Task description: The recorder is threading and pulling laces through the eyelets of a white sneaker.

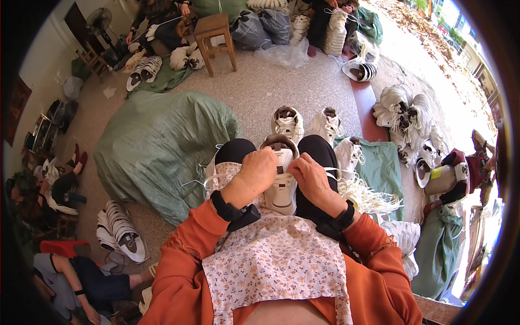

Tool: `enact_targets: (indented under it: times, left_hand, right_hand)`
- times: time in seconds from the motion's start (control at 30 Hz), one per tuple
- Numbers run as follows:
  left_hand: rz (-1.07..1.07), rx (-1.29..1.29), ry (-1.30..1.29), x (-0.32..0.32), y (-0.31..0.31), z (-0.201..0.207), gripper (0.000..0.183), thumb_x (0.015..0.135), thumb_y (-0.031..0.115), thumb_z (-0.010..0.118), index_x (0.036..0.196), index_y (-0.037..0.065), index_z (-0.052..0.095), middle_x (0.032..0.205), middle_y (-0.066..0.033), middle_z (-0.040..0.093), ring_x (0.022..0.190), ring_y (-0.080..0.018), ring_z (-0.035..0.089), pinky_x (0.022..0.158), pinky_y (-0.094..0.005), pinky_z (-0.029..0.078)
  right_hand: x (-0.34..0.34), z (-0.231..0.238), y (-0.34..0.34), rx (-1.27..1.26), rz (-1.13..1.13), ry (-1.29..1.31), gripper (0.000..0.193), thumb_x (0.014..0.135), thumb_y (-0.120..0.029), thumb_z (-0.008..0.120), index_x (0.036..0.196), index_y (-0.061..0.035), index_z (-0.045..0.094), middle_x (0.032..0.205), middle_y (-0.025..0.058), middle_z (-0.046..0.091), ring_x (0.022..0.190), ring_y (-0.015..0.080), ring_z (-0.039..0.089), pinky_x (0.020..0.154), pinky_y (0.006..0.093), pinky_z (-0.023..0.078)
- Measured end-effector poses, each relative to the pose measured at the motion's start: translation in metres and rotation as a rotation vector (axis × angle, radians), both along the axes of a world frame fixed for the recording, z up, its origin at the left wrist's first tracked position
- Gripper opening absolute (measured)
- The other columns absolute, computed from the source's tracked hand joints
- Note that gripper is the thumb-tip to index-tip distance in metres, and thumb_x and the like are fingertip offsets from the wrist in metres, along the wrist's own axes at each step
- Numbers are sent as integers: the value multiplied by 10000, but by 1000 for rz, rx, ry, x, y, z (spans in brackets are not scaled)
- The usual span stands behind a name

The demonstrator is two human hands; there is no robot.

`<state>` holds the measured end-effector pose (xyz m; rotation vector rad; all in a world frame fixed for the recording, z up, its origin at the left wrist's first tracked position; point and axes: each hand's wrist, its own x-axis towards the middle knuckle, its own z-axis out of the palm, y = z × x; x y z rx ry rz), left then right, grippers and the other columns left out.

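A white sneaker (281,196) with a brown lining stands between my knees, its toe toward me. My left hand (254,172) is closed at the left side of its lacing, and a white shoelace (203,183) trails out from it to the left. On the other side my right hand (313,180) pinches the lace, with a loose loop (333,172) showing past the knuckles. The fingertips of both hands partly hide the eyelets. Just beyond my knees are more laced sneakers (287,123), and another sneaker (349,157) sits by my right knee.
A bulky green sack (157,146) fills the floor on my left. Loose white laces (374,197) lie on a green cloth (382,162) at my right. Stacked shoe uppers (119,233) and a wooden stool (212,35) stand farther off. Several people work around me.
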<state>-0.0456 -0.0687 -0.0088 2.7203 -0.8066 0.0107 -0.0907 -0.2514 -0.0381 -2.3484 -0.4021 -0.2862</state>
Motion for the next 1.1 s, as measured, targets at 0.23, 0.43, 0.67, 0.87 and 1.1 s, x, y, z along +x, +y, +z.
enact_targets:
  times: [0.23,0.43,0.67,0.87,1.1]
  left_hand:
    - [-4,10,130,15,7,3,67,741,73,624,749,37,680,879,-166,653,834,-353,647,758,-452,515]
    - [-22,-93,302,24,16,0,64,738,80,663,746,19,679,831,-142,644,762,-286,642,709,-375,509]
    - [-83,-639,591,21,33,-16,88,762,78,730,821,17,707,792,-40,617,712,-124,600,658,-264,481]
    - [-45,-616,566,9,33,-20,86,814,63,718,830,-17,691,829,9,566,708,-68,548,624,-230,452]
    - [13,-862,635,-1,21,-34,95,861,59,694,868,-35,685,848,15,553,597,-43,529,522,-202,421]
  right_hand:
    - [5,-1,-7,193,58,122,102,883,-150,619,878,-49,628,882,125,579,812,353,611,693,427,495]
    - [4,-7,-3,115,-5,43,98,876,-129,625,888,-32,629,883,129,575,814,330,611,695,405,486]
    - [8,-10,-14,367,137,181,76,875,-73,634,895,-1,623,854,88,539,775,221,561,684,320,456]
    - [6,-9,-10,393,94,189,81,868,-78,638,893,-1,633,877,106,559,819,254,587,721,333,475]
    - [10,-12,-12,466,131,266,108,868,-86,652,931,2,649,883,91,563,824,228,595,723,317,474]
